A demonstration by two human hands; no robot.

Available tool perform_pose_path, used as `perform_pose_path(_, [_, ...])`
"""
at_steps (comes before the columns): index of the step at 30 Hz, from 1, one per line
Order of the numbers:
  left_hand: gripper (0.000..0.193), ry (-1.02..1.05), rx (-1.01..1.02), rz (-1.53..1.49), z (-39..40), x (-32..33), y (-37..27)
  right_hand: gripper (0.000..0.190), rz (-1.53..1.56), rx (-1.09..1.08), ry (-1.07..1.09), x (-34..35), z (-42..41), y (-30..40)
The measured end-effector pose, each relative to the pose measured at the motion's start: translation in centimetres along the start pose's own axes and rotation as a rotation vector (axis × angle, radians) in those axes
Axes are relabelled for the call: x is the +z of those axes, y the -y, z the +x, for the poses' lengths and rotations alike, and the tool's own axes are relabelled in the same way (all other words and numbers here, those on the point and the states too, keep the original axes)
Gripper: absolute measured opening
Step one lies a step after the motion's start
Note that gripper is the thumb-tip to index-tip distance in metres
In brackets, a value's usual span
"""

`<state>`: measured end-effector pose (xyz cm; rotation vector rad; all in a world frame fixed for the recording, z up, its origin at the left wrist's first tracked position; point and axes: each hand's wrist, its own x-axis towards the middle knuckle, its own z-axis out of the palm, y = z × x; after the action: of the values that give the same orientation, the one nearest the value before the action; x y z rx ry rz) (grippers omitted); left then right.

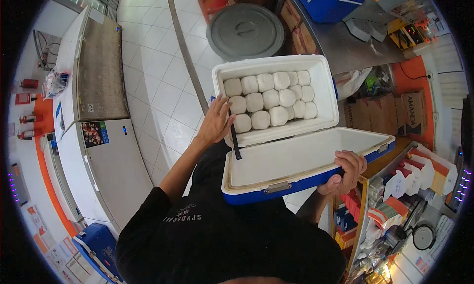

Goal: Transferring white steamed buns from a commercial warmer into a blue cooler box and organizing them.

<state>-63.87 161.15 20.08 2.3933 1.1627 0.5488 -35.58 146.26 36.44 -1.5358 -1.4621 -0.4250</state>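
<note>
In front of me a blue and white cooler box (326,98) stands with its lid (281,165) swung back towards my body. Rows of pale, rounded balls, possibly dough (254,102), fill much of its white interior, stacked higher at the left than at the right. My left hand (216,119) rests at the cooler's left rim with its fingers apart, beside a black strap (234,141) that runs from box to lid. The lid's front right edge is gripped by my right hand (346,173), thumb below and fingers over the rim.
Behind the cooler stands a grey lidded bin (245,32). A metal counter (333,43) at the back right holds another blue cooler (322,2). White chest freezers (111,154) line the left, with a blue cooler (98,250) at lower left. Shelves of packets (389,210) stand at right.
</note>
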Motion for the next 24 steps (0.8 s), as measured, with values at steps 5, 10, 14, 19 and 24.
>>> perform_pose_path(5, [0.045,0.264,0.139,0.097,1.0,3.5,0.9,0.043,0.005,-0.090,0.007,-0.2,-0.1,-0.5])
perform_pose_path(10, [0.060,0.337,0.267,0.449,1.5,4.8,0.5,0.040,0.015,-0.103,-0.041,0.3,0.1,-0.5])
perform_pose_path(14, [0.064,0.467,0.222,0.421,1.7,4.7,0.2,0.035,-0.048,-0.106,-0.026,0.8,0.4,-0.6])
perform_pose_path(19, [0.056,0.026,0.463,0.122,5.2,6.7,-2.2,0.034,-0.065,-0.106,-0.003,0.8,0.4,-1.1])
perform_pose_path(24, [0.060,0.370,0.175,-0.046,7.6,4.9,-2.5,0.033,-0.042,-0.125,0.039,1.4,1.3,-1.5])
